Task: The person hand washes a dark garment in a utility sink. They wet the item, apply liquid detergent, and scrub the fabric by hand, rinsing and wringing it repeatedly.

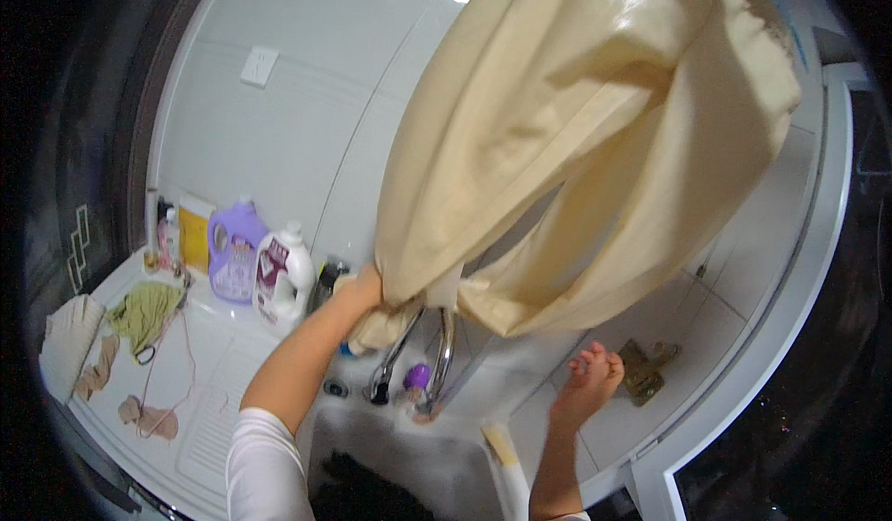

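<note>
A large cream-coloured fabric garment [488, 166] hangs in front of me, its upper end running out at the top of the view. My left hand [366, 288] grips its lower left part, with a bunched piece of the cloth [383, 326] below the fist. My right hand [592, 375] is raised below and to the right of the cloth, apart from it, its fingers loosely curled and holding nothing visible. Beneath the garment stands a chrome faucet [444, 354] at the back of a white sink [418, 444], where dark cloth [362, 490] lies.
On the counter with a ribbed washboard [209, 430] stand a purple detergent jug [233, 256] and a white detergent bottle [282, 277]. Left of them lie a green cloth [143, 312] and small brown fabric pieces [150, 416]. A curved-looking door frame [787, 340] bounds the right.
</note>
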Demonstrator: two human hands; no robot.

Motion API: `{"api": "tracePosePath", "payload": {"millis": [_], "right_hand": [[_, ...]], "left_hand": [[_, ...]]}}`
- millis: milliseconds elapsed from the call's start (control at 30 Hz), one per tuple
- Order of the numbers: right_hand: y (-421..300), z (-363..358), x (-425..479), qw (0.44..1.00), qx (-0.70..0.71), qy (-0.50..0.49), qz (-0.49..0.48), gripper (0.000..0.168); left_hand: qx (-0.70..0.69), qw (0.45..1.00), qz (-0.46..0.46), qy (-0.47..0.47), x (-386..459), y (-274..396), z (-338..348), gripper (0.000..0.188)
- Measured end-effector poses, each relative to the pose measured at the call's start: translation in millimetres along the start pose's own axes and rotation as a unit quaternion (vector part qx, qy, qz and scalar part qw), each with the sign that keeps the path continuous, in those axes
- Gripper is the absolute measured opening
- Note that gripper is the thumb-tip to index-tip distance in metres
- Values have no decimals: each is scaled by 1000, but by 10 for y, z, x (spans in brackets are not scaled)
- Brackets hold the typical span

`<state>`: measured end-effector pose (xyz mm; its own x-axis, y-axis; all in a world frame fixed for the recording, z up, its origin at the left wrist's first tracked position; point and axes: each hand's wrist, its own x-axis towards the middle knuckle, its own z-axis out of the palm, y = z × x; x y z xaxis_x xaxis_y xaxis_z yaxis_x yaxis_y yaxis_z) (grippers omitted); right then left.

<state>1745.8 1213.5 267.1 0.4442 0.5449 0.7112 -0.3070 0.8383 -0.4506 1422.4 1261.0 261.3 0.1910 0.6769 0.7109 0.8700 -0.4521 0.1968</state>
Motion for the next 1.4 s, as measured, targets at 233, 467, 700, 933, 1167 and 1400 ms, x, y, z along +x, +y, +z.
{"api": "tracePosePath", "payload": {"millis": [233, 467, 700, 933, 1167, 1400], "right_hand": [[-117, 1017, -775, 393, -401, -640, -525, 57], [6, 1552, 134, 484, -541, -619, -300, 119], [233, 1064, 646, 452, -621, -506, -393, 84], [393, 815, 404, 428, -544, -474, -544, 51], [367, 784, 298, 443, -540, -465, -544, 57], [326, 836, 226, 441, -534, -431, -579, 55]], "left_hand": [[82, 994, 50, 48, 9, -100, 240, 57], [338, 941, 8, 3, 131, 324, -117, 37], [311, 949, 41, 7, 603, 624, -306, 39], [-117, 951, -98, -271, 156, 331, -113, 94], [-308, 938, -66, -141, -61, 393, -221, 96], [-282, 957, 28, -60, 8, 477, -20, 78]]}}
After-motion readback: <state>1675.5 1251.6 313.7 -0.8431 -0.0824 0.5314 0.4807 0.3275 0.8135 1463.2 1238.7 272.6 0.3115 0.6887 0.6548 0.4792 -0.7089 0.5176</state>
